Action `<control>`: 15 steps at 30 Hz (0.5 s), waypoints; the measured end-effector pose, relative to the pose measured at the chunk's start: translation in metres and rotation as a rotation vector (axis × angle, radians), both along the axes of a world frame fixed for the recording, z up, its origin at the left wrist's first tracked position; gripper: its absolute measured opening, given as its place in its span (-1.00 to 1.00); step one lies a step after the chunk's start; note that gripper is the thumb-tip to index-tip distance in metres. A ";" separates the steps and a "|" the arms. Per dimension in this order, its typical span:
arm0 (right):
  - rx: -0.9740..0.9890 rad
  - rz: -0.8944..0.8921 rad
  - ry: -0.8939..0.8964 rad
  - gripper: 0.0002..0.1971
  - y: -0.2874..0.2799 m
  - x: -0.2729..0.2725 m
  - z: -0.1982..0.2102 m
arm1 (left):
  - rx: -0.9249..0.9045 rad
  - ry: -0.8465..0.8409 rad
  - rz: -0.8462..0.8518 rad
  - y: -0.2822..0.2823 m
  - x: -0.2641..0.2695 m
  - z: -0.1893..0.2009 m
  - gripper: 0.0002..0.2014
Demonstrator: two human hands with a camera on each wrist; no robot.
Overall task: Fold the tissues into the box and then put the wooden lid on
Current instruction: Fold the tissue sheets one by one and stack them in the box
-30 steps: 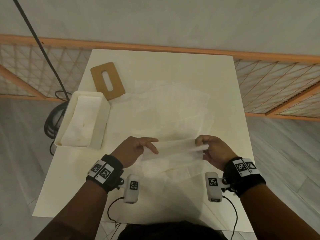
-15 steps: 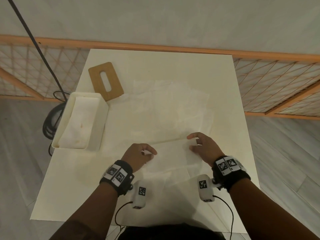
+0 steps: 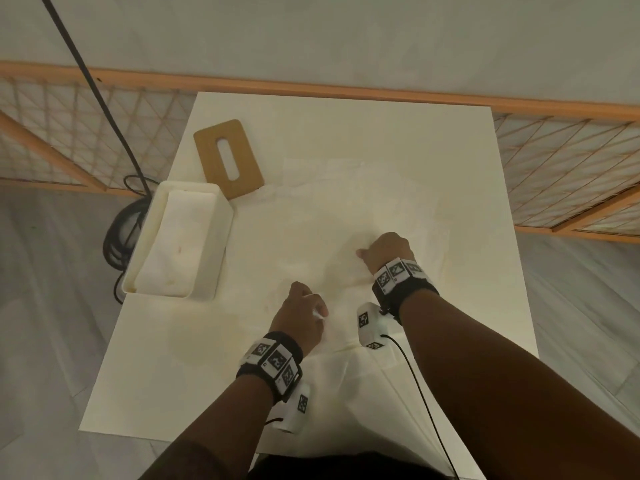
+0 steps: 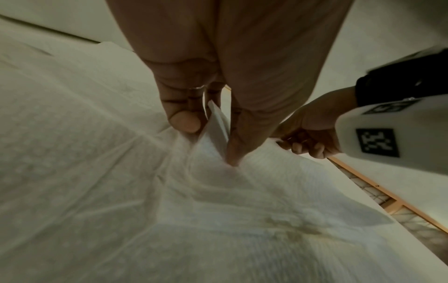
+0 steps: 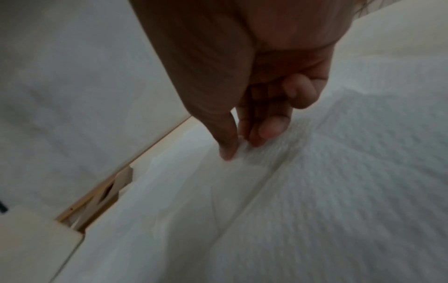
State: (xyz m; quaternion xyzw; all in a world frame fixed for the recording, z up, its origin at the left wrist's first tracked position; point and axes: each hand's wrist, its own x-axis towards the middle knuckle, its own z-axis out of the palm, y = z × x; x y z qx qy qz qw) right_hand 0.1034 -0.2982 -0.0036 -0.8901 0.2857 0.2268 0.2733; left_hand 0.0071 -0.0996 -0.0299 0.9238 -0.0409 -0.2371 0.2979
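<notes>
Left hand (image 3: 300, 317) pinches a folded tissue (image 4: 218, 122) edge between thumb and fingers, low over the worktop (image 3: 398, 133). Right hand (image 3: 388, 252) farther out, thumb and fingertips (image 5: 264, 132) nipping at a spread tissue sheet (image 3: 346, 216); whether it actually grips is unclear. More tissues lie flat across the worktop centre. Box (image 3: 221, 216) sits at the left edge, open, tissues inside. Wooden lid (image 3: 211, 147) lies flat just behind the box, slot up.

White tissue sheet (image 3: 332, 237) lies flat, one corner pinched up at the grip. Open white box (image 3: 180, 244), tissue-filled, stands left of it. Slotted wooden lid (image 3: 227, 157) lies flat beyond.
</notes>
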 end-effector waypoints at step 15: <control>0.608 -0.308 -0.384 -0.82 -0.053 -0.040 0.050 | -0.006 -0.006 0.018 0.010 0.015 0.006 -0.88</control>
